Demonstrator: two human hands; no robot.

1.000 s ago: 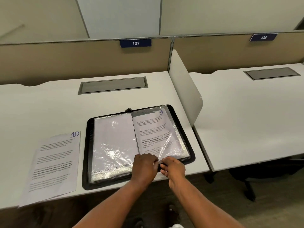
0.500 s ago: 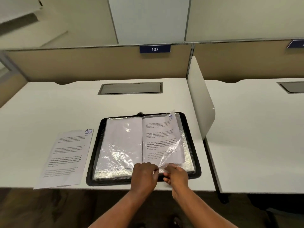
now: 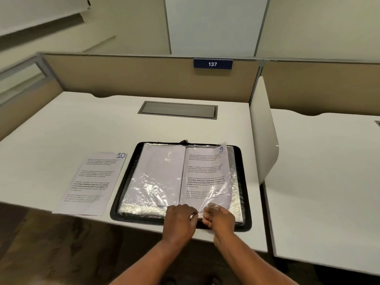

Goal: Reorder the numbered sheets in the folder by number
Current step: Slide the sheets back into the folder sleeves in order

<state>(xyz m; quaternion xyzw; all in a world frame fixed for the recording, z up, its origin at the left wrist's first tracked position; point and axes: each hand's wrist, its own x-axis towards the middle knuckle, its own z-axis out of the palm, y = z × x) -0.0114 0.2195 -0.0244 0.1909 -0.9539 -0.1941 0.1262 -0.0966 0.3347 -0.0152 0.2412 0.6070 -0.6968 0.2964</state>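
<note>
**A:** Entry, head view. Where is the folder (image 3: 131,179)?

**B:** It lies open and flat at the near edge of the desk (image 3: 82,124). It has a black rim and clear sleeves stacked on both sides of the spine.

**A:** Which sheets can be read?

**B:** Two. Sheet 9 (image 3: 205,173) lies on the right-hand page, with a handwritten blue "9" at its top right corner. It sits slightly askew, and that top corner sticks up past the page beneath. Sheet 10 (image 3: 92,182) lies loose on the desk just left of the folder, face up, apart from the rim. Its near edge reaches the desk's front edge. The left-hand page shows a blank white back under plastic.

**A:** Left hand (image 3: 180,220)?

**B:** Knuckles up, fingers curled down, pinching the lower edge of sheet 9 near the spine. The fingertips are hidden under the hand.

**A:** Right hand (image 3: 220,218)?

**B:** Just beside the left, nearly touching it. Its fingers and thumb pinch the crinkled clear sleeve (image 3: 213,199) at its bottom edge. The plastic is raised and wrinkled above the knuckles.

**A:** Surroundings?

**B:** A grey cable hatch (image 3: 177,110) is set in the desk behind the folder. A blue label reading 137 (image 3: 212,64) hangs on the beige partition. A white divider (image 3: 263,136) stands to the right, with a second desk (image 3: 329,171) beyond it.
</note>
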